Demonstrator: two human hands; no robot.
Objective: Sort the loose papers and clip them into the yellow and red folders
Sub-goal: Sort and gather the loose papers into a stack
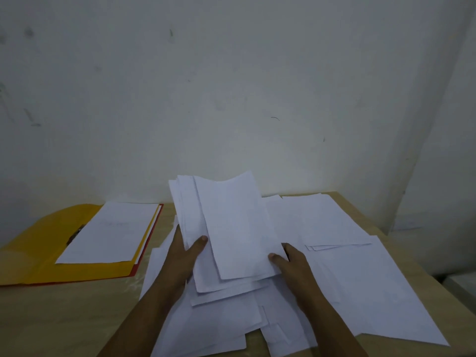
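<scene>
The papers (334, 266) are plain white with a faint bluish cast, any print too faint to read. The open folder (38, 258) is bright yellow; a red folder (134, 273) shows as a thin edge under it. The sheet (110, 233) on the yellow folder is white with faint grey lines. The counter (64, 318) is pale wood-grain beige. The wall (231, 86) is off-white with dark scuffs.

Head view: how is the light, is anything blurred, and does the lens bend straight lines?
Head view: dim, soft light with a bluish cast and no glare; the printing on the sheet in the yellow folder is too soft to read; the held papers and both hands, left and right, look slightly blurred; the wide lens curves the wall corner on the right.
</scene>
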